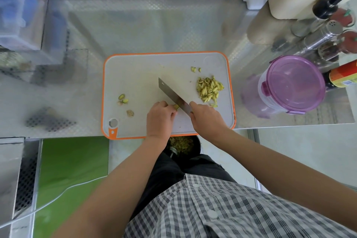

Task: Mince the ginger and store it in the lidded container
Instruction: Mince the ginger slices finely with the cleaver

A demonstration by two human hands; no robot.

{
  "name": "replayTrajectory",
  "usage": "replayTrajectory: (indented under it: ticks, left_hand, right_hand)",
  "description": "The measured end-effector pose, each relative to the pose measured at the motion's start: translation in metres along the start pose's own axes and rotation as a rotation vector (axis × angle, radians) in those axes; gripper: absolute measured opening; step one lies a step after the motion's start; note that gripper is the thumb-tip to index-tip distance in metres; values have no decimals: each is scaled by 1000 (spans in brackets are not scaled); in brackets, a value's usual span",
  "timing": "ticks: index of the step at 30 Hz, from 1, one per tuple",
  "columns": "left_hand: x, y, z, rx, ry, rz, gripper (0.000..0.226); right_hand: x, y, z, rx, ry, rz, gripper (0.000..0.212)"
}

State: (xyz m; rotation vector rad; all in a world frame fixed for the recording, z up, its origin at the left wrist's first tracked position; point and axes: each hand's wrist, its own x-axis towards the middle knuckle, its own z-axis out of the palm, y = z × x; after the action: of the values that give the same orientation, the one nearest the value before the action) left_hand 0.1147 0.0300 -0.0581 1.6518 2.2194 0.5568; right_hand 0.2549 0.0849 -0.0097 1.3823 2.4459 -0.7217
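While the curled left hand [159, 118] pinched a ginger nub [176, 106], the right hand [206, 117] gripped the cleaver [170, 92]. Its fingertips needed tucking back for thin, safe slices.

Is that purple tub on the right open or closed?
Closed: the purple lid sits flat over the whole container. Clips latched? Cannot tell.

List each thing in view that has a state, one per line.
left hand, pinches the ginger piece on the cutting board
right hand, grips the cleaver at its handle
cleaver, blade set against the ginger piece
ginger pile, cut into slivers, lying loose at the board's right side
lidded container, lid on, standing off the board to its right
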Motion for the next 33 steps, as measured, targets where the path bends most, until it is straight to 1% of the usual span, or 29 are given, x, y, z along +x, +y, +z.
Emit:
replayTrajectory:
  ticks: [3, 7, 11, 18, 23, 27, 30, 33]
  left_hand:
    - [-1, 0, 0, 3, -9, 3, 15]
    - [-1, 0, -1, 10, -6, -3, 13]
    - [0, 1, -3, 21, 5, 12, 14]
    - [-1, 1, -2, -9, 9, 8, 15]
    - [-3, 0, -1, 12, 34, 28, 11]
    - [-8, -2, -2, 6, 57, 71, 10]
    - [-8, -1, -1, -12, 70, 62, 11]
    - [-8, 0, -2, -23, 69, 46, 10]
  right_hand:
    - [4, -5, 2, 35, 9, -6, 3]
    - [-1, -3, -1, 100, 71, -7, 9]
    - [-7, -2, -2, 33, 24, -25, 12]
    - [0, -11, 3, 5, 18, 24, 5]
    - [5, -12, 3, 50, 22, 14, 12]
    - [-3, -8, -1, 115, 80, -13, 15]
    - [-8, -9, -3, 48, 43, -29, 12]
    - [-7, -11, 0, 9, 28, -9, 8]
